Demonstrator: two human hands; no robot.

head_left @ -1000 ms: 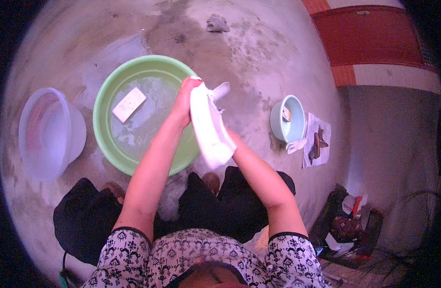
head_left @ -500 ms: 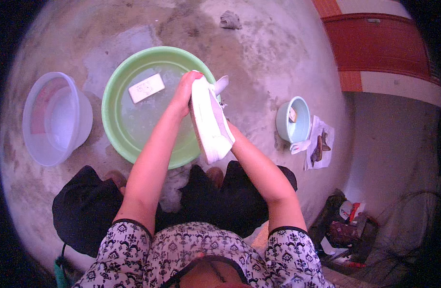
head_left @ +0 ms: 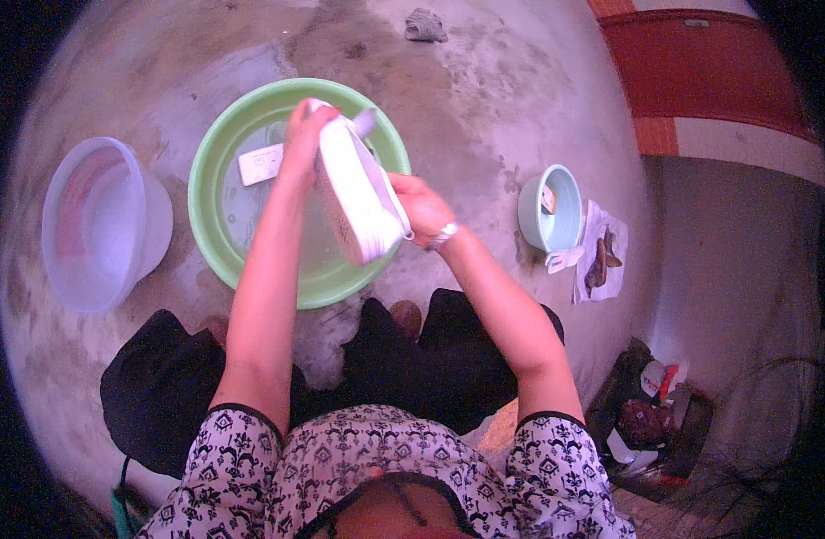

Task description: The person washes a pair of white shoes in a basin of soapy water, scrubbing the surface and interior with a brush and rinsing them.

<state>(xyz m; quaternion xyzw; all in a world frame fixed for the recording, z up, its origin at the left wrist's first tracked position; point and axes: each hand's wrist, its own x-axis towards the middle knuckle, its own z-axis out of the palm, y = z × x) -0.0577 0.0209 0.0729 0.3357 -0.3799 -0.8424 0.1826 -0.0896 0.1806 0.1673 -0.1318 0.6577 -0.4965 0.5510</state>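
A white shoe (head_left: 357, 198) is held up above a green basin (head_left: 202, 193), its toe or heel end pointing away from me. My left hand (head_left: 302, 144) grips its far end, fingers closed round it. At the shoe's near right side, my right hand (head_left: 419, 208) holds it, its fingers partly hidden behind the shoe; a pale band (head_left: 442, 235) circles that wrist. A grey flap (head_left: 366, 122), likely the tongue, sticks out at the far right of the shoe. Inside the basin lies a white rectangular block (head_left: 261, 165), partly covered by my left forearm.
Left of the basin stands a translucent whitish tub (head_left: 152, 216). To the right, a small light-blue bucket (head_left: 570, 202) holds a small item; beside it a white sheet (head_left: 617, 251) bears dark brown things. A grey crumpled cloth (head_left: 425, 26) lies far off. Assorted items (head_left: 646, 418) sit lower right.
Both hands have carried the shoe leftward and a little away from me, over the basin. My right hand, hidden behind the shoe before, now shows at its side.
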